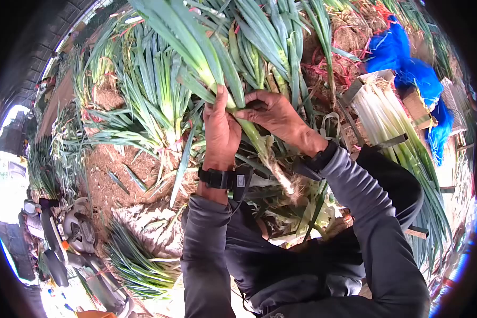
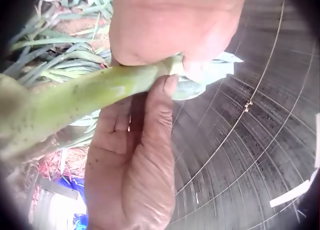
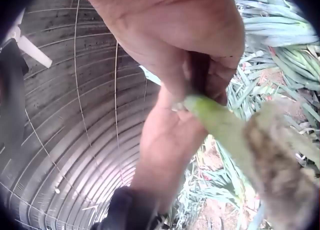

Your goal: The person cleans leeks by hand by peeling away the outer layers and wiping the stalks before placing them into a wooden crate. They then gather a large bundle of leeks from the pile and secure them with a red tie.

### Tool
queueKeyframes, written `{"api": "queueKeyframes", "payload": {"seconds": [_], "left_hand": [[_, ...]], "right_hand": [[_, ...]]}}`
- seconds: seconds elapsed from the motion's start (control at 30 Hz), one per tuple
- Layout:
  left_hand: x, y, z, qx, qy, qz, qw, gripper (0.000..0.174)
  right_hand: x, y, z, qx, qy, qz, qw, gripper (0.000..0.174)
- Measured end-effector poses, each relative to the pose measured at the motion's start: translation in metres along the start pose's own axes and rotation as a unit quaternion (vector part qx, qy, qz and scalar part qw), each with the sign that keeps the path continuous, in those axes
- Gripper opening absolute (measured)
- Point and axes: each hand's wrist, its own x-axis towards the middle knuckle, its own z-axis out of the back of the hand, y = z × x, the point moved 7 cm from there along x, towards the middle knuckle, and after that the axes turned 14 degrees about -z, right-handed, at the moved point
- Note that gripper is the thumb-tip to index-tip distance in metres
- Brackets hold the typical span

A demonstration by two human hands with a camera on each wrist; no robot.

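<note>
Both hands are on one leek [image 1: 257, 142], its broad green leaves fanning up and away and its muddy root end slanting down toward the lap. My left hand [image 1: 221, 130] grips the stalk where the leaves begin, thumb laid along it. Close beside, my right hand [image 1: 278, 117] pinches at the same part with thumb and forefinger. In the left wrist view the leek's pale green shaft [image 2: 80, 92] runs between the two hands, thumb tips meeting near the leaf base. Soil-covered outer skin [image 3: 280, 175] hangs by the root in the right wrist view.
Bundles of leeks [image 1: 164, 95] lie ahead and to the left on brown soil. Trimmed white leeks [image 1: 384, 111] rest in a rack at the right, near blue netting [image 1: 408, 69]. Leaf scraps [image 1: 281, 206] lie below the hands. A motor scooter [image 1: 79, 233] stands at lower left.
</note>
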Motion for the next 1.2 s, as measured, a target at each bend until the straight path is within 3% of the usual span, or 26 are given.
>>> {"api": "queueKeyframes", "payload": {"seconds": [0.17, 0.27, 0.3, 0.37, 0.43, 0.47, 0.5, 0.53, 0.57, 0.6, 0.63, 0.7, 0.73, 0.8, 0.87, 0.9, 0.97, 1.07, 1.2], "left_hand": [[0.006, -0.014, -0.001, -0.009, 0.028, -0.037, 0.999, 0.025], [0.016, -0.012, 0.018, 0.049, -0.010, -0.064, 0.997, 0.021], [0.016, -0.019, 0.021, 0.076, -0.062, -0.063, 0.993, 0.021], [0.028, -0.033, 0.029, 0.103, -0.052, -0.085, 0.990, 0.025], [0.034, -0.044, 0.045, 0.085, -0.056, -0.094, 0.990, 0.027], [0.035, -0.048, 0.049, 0.076, -0.053, -0.098, 0.991, 0.029], [0.034, -0.053, 0.053, 0.071, -0.054, -0.101, 0.991, 0.029], [0.034, -0.056, 0.053, 0.064, -0.052, -0.103, 0.991, 0.029], [0.033, -0.059, 0.052, 0.055, -0.050, -0.103, 0.992, 0.029], [0.030, -0.063, 0.050, 0.044, -0.060, -0.108, 0.991, 0.029], [0.031, -0.065, 0.052, 0.033, -0.069, -0.112, 0.991, 0.029], [0.027, -0.070, 0.048, 0.056, -0.113, -0.090, 0.988, 0.029], [0.028, -0.072, 0.043, 0.046, -0.062, -0.107, 0.991, 0.029], [0.032, -0.062, 0.043, 0.012, -0.044, -0.085, 0.995, 0.037], [0.031, -0.055, 0.036, -0.028, -0.037, -0.050, 0.998, 0.054], [0.027, -0.056, 0.027, -0.034, -0.026, -0.065, 0.997, 0.057], [0.025, -0.052, 0.019, -0.080, -0.012, -0.062, 0.995, 0.055], [0.037, -0.034, 0.049, 0.002, -0.060, -0.025, 0.998, 0.048], [0.028, -0.029, 0.033, -0.052, -0.009, -0.002, 0.999, 0.037]], "right_hand": [[-0.007, 0.021, -0.015, -0.050, -0.015, 0.016, 0.999, 0.024], [-0.023, 0.022, -0.042, -0.119, 0.066, 0.050, 0.989, 0.019], [-0.031, 0.010, -0.050, -0.113, 0.099, 0.030, 0.988, 0.019], [-0.052, 0.003, -0.047, 0.106, 0.137, 0.084, 0.981, 0.017], [-0.069, -0.014, -0.013, 0.149, 0.036, -0.027, 0.988, 0.018], [-0.075, -0.032, 0.001, 0.186, 0.052, -0.096, 0.977, 0.022], [-0.075, -0.079, 0.026, 0.063, 0.060, -0.079, 0.993, 0.025], [-0.084, -0.127, 0.033, -0.156, 0.058, -0.135, 0.977, 0.028], [-0.094, -0.175, 0.039, -0.373, 0.083, -0.169, 0.909, 0.031], [-0.118, -0.216, 0.051, -0.484, 0.141, -0.163, 0.848, 0.035], [-0.121, -0.215, 0.050, -0.485, 0.106, -0.132, 0.858, 0.034], [-0.126, -0.212, 0.054, -0.486, 0.046, -0.079, 0.869, 0.034], [-0.116, -0.182, 0.057, -0.379, -0.057, -0.133, 0.914, 0.043], [-0.092, -0.092, 0.034, -0.309, -0.100, -0.003, 0.946, 0.041], [-0.069, -0.029, 0.011, -0.298, -0.071, 0.005, 0.952, 0.041], [-0.053, -0.024, 0.002, -0.225, -0.061, 0.093, 0.968, 0.041], [-0.034, 0.008, -0.015, -0.241, -0.079, 0.128, 0.959, 0.041], [-0.013, 0.045, -0.035, -0.270, -0.108, 0.208, 0.934, 0.040], [0.015, 0.047, -0.047, -0.293, -0.156, 0.249, 0.910, 0.035]]}}
